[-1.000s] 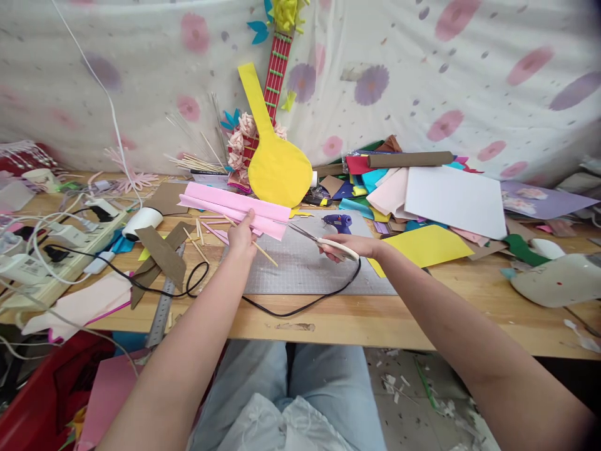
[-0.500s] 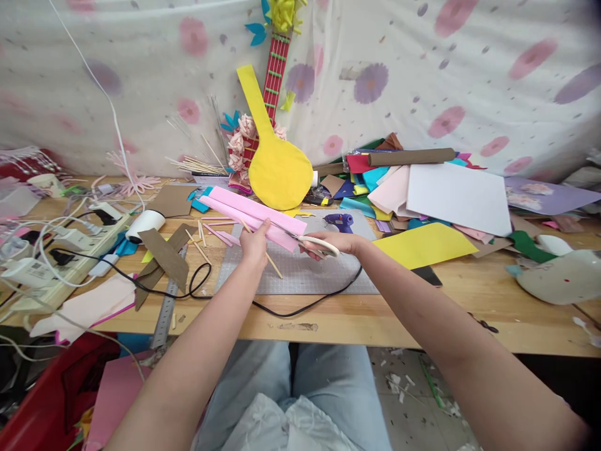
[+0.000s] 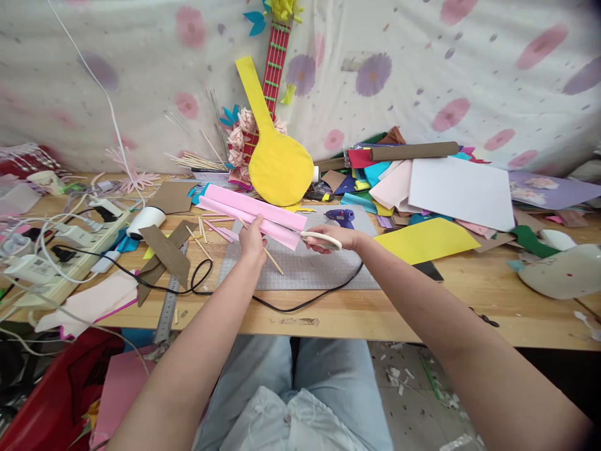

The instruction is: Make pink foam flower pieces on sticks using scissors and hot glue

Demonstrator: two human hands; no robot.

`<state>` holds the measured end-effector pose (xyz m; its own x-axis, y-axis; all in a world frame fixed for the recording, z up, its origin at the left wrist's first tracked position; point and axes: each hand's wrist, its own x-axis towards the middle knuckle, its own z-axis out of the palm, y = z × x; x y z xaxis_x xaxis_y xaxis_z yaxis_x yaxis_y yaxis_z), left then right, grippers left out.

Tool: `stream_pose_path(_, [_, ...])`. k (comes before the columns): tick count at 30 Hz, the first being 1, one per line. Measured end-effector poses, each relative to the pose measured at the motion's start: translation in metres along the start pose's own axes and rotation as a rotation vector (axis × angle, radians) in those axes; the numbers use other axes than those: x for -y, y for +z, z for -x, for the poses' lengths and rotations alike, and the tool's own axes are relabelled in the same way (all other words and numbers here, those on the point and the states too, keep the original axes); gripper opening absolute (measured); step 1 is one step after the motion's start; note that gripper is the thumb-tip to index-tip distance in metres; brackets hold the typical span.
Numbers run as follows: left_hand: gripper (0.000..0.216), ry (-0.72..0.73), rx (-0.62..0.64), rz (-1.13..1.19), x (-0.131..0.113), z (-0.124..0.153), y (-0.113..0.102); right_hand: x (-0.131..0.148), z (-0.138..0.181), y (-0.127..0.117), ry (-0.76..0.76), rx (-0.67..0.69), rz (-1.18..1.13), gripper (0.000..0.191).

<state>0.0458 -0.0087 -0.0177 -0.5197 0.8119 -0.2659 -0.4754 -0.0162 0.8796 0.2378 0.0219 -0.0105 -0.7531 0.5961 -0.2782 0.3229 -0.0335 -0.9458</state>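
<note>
A pink sheet (image 3: pixel 256 199), slit lengthwise, is held above the grey cutting mat (image 3: pixel 305 269) by my left hand (image 3: pixel 253 241), whose fingers are closed on its near edge. Along the same hand runs a thin wooden stick (image 3: pixel 274 261), which sticks out below the fingers. My right hand (image 3: pixel 334 238) grips scissors (image 3: pixel 325 240) by their cream handles. Their blades reach leftward into the slit, partly hidden by the sheet. Behind the right hand a blue glue gun (image 3: pixel 340 217) lies on the mat.
A yellow banjo-shaped piece (image 3: pixel 280 169) leans at the back beside a red guitar-like craft (image 3: pixel 275 69). Coloured sheets (image 3: pixel 460 194) pile up at right. A power strip (image 3: pixel 70 263) with cables stands at left. A black cord (image 3: pixel 300 308) crosses in front of the mat.
My right hand and the scissors have shifted slightly right, and the scissor handles look closer together. My left hand keeps its hold on the pink sheet. The whole view has tilted a little.
</note>
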Motion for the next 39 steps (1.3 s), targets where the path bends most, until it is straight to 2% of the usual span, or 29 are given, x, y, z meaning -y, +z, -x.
stream_pose_path(9, [0.02,0.041,-0.036,-0.014,0.006,-0.003,0.0,-0.005,-0.003,-0.003,0.02,0.024,0.03,0.04])
stream_pose_path(16, [0.023,0.077,-0.038,0.038,0.009,-0.004,0.0,-0.005,-0.004,0.003,-0.053,0.066,0.114,0.043])
stream_pose_path(21, [0.026,0.082,-0.05,0.069,0.008,-0.006,-0.003,-0.01,-0.005,0.004,-0.109,0.13,0.093,0.047])
stream_pose_path(32, [0.024,0.114,0.047,-0.014,0.012,-0.004,0.005,-0.003,-0.018,0.01,-0.184,0.134,0.176,0.05])
stream_pose_path(35, [0.023,0.157,0.053,-0.049,0.013,-0.009,0.004,-0.004,-0.022,0.013,-0.185,0.105,0.161,0.05])
stream_pose_path(39, [0.028,0.319,0.033,-0.084,0.015,-0.015,0.002,-0.008,-0.025,0.018,-0.171,0.059,0.042,0.049])
